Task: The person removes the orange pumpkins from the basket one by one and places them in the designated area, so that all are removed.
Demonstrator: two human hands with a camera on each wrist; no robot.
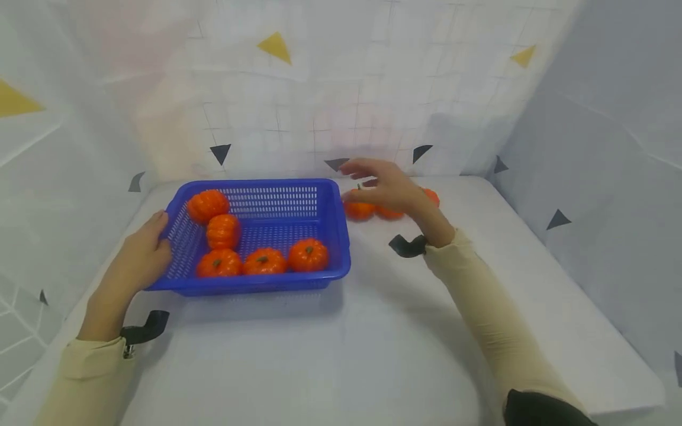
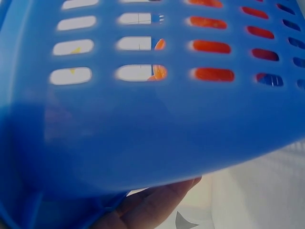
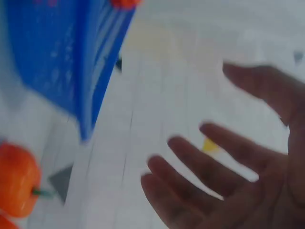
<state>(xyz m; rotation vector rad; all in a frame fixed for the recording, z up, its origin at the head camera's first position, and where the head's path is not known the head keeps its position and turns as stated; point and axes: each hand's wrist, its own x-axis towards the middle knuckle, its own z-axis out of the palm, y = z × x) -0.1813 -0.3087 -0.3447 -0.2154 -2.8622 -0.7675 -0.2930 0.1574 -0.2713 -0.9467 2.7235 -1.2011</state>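
A blue plastic basket (image 1: 333, 275) with slotted walls holds several small orange pumpkins (image 1: 264, 261), two of them against its left side and others along its near wall. My left hand (image 1: 140, 251) grips the basket's left rim. In the left wrist view its fingers (image 2: 159, 202) curl below the blue wall, partly hidden by it. My right hand (image 1: 391, 186) is raised just past the basket's right rim, fingers spread and holding nothing. Below and behind it, more pumpkins (image 1: 360, 210) sit on the table, partly covered by the hand. One pumpkin (image 3: 18, 181) with a green stem shows in the right wrist view.
The white table (image 1: 341, 355) carries the basket's shadow below its near edge. White sheeting (image 1: 341, 89) with yellow and dark triangles rises at the back, and similar walls stand on the left and right (image 1: 597, 148). Dark straps (image 1: 407, 245) sit at both wrists.
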